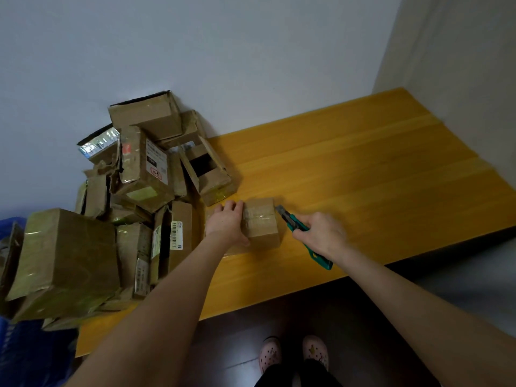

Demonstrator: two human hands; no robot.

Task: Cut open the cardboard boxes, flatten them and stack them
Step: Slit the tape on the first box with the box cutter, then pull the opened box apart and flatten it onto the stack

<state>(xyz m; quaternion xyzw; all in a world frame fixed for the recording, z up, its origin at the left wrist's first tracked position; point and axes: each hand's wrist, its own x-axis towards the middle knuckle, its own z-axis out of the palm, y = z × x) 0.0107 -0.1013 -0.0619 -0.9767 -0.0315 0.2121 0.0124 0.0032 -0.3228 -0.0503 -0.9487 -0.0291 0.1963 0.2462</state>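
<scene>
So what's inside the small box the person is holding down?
Its contents are hidden: the small box is closed, with clear tape across its top. The left hand grips its left side, and the right hand holds a green knife at its right edge.

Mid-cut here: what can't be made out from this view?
Head view only.
- utility knife blade: motion-blurred; contact with the small box unclear.
- Its left face: covered by the left hand.
- box pile: rear boxes hidden by front ones.
- blue object: cut off by left edge.
</scene>
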